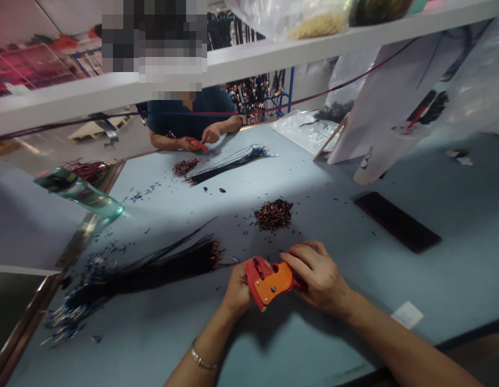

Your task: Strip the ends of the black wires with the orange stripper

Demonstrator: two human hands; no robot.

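Observation:
An orange and red wire stripper [273, 286] is held in front of me, just above the table. My right hand [320, 277] is wrapped around its handles. Pressed close to the red jaw end is my left hand [237, 287], its fingers curled and mostly hidden behind the tool; what they pinch does not show. To the left lies a thick bundle of black wires [152, 271], with copper-coloured ends towards my hands and blue and silver ends at the far left. Beyond the tool sits a pile of cut wire-end scraps [273, 215].
A dark phone [397, 221] and a white cup [389, 153] are at the right. A green bottle [88, 196] stands at left. Across the table, a co-worker's hands [205, 138] hold a red tool near another wire bundle [233, 164]. A white shelf bar [249, 62] crosses above.

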